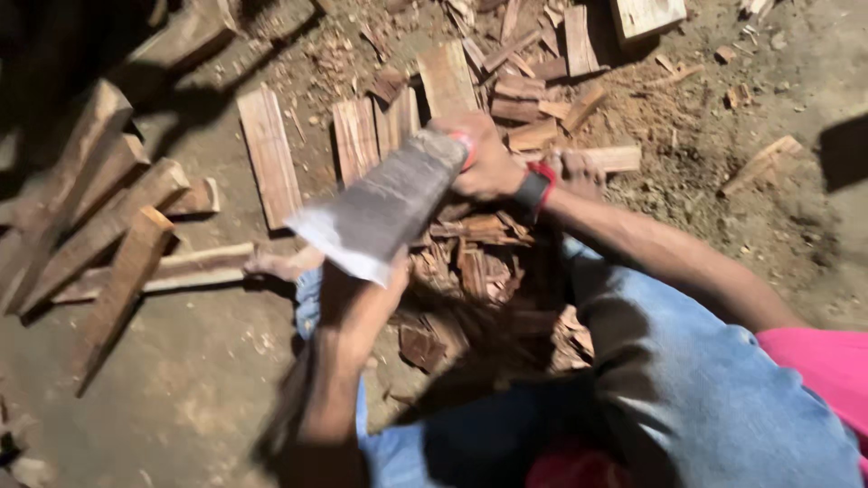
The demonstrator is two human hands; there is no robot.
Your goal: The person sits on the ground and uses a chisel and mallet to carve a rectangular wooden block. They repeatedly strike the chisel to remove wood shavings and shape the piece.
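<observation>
My right hand [488, 167] is closed around the red handle of a broad, grey-bladed chopper [380, 212], whose blade points down and to the left. A black and red band sits on that wrist. My left hand [362, 303] is just beneath the blade edge, blurred and with its fingers partly hidden by the blade, so its grip is unclear. Under both hands lies a heap of small dark wood chips [470, 262]. My legs in blue jeans [687, 380] frame the heap, and a bare foot [280, 264] rests to the left.
Flat split planks [268, 154] lie on the dirt beyond the hands, with several short offcuts [533, 86] behind them. Longer split sticks [108, 235] are stacked at the left. A pale wood block [646, 16] sits at the top edge. Wood chips and sawdust cover the ground.
</observation>
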